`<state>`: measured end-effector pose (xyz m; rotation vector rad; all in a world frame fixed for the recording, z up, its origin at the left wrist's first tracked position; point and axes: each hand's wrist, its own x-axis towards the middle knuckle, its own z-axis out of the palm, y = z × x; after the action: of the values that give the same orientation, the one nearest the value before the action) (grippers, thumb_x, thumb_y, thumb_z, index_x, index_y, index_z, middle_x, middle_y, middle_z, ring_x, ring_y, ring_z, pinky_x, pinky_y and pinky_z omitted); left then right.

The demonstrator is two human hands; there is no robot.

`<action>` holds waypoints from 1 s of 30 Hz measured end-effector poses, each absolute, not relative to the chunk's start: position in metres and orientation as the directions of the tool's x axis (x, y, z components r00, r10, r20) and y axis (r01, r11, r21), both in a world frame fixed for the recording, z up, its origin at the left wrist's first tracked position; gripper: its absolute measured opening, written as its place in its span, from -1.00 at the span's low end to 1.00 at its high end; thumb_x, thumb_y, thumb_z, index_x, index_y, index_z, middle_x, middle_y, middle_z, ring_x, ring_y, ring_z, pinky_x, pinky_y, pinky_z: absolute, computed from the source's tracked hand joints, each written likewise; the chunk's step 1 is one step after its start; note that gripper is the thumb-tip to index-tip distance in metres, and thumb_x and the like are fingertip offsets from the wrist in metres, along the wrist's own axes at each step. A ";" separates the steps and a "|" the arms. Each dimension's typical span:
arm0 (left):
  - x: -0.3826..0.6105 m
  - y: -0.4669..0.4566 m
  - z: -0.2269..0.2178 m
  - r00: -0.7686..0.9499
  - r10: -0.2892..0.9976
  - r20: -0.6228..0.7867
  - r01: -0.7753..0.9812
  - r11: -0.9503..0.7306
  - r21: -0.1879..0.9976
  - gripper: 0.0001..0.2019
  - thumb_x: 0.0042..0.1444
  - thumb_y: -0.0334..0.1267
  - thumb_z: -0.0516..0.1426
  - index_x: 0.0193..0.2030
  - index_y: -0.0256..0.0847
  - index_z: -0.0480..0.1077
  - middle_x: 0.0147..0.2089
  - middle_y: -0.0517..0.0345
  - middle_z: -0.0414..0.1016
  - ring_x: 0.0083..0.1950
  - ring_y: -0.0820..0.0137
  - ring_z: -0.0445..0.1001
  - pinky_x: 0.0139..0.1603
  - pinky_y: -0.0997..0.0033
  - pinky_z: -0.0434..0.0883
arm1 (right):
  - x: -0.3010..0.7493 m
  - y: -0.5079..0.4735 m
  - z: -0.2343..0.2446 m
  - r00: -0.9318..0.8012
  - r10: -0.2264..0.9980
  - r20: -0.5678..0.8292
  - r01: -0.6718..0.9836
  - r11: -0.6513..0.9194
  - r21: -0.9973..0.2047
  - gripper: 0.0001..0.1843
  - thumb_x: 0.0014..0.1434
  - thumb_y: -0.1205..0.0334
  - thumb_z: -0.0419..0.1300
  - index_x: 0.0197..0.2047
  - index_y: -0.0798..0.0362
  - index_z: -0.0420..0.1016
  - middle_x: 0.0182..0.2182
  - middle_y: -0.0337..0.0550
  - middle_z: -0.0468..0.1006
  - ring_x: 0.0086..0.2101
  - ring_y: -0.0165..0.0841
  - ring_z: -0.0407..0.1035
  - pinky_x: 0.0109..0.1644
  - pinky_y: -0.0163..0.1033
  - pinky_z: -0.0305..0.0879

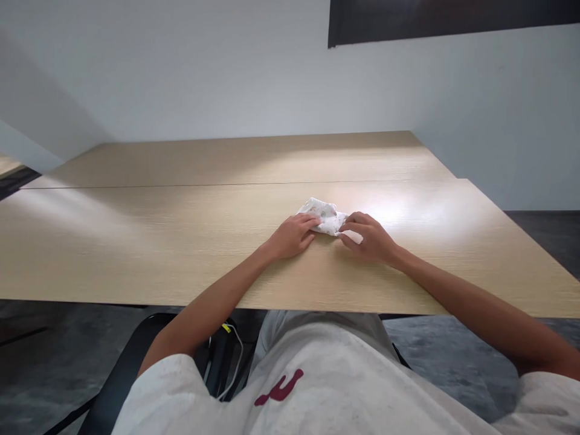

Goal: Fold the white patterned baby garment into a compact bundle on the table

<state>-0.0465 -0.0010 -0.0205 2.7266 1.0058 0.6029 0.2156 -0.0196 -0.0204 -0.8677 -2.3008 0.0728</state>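
Observation:
A small white cloth (322, 213) with a faint printed pattern lies folded into a compact bundle on the light wooden table (181, 241). My left hand (292, 234) rests on the table with its fingertips pinched on the cloth's left edge. On the other side, my right hand (369, 237) pinches the cloth's right edge with thumb and fingers. Both hands touch the cloth, and part of it is hidden under the fingers.
The table is made of two joined tops with a seam (226, 183) running across. A pale wall (226, 72) stands behind it. A black chair (136, 362) with a white cable (235, 362) sits under my left arm.

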 end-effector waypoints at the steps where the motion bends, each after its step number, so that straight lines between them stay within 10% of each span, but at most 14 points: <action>1: -0.047 -0.001 -0.020 0.689 0.655 0.310 0.586 -0.755 0.295 -0.62 0.24 -0.35 0.08 0.20 -0.23 0.35 0.25 -0.03 0.41 0.32 0.16 0.31 0.34 0.04 0.28 | 0.215 -0.020 -0.023 -0.582 0.620 0.526 0.579 0.770 -0.267 -0.85 0.23 0.22 0.18 -0.14 0.03 0.51 -0.22 -0.02 0.50 -0.21 -0.17 0.42 -0.12 -0.02 0.38; 17: -0.045 -0.006 -0.018 0.608 0.702 0.371 0.515 -0.704 0.489 -0.58 0.11 -0.26 0.21 0.12 -0.19 0.29 0.11 -0.04 0.39 0.16 0.14 0.36 0.20 0.11 0.37 | 0.209 -0.025 -0.029 -0.601 0.660 0.450 0.528 0.751 -0.396 -0.41 0.15 0.09 0.28 0.23 0.00 0.31 0.15 0.10 0.38 0.17 0.02 0.18 0.19 0.18 0.18; 25: -0.044 -0.008 -0.019 0.633 0.694 0.342 0.498 -0.704 0.506 -0.47 0.13 -0.20 0.22 0.23 -0.18 0.23 0.23 -0.06 0.35 0.26 0.12 0.30 0.30 0.09 0.30 | 0.204 -0.030 -0.018 -0.692 0.648 0.319 0.500 0.748 -0.436 -0.62 0.20 0.14 0.21 0.08 0.01 0.37 -0.07 -0.03 0.59 0.00 -0.09 0.43 0.25 0.14 -0.01; 30: -0.046 -0.008 -0.019 0.686 0.668 0.287 0.512 -0.724 0.463 -0.35 0.17 -0.06 0.21 0.35 -0.20 0.15 0.34 -0.12 0.24 0.37 0.07 0.18 0.41 0.02 0.17 | 0.200 -0.029 -0.016 -0.737 0.582 0.345 0.401 0.786 -0.470 -0.80 0.28 0.19 0.14 -0.04 -0.01 0.45 -0.09 -0.05 0.58 -0.05 -0.17 0.43 0.15 -0.01 0.24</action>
<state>-0.0457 -0.0076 -0.0188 2.5527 0.9270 0.6320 0.1997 -0.0294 -0.0160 -0.7349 -2.4947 0.5074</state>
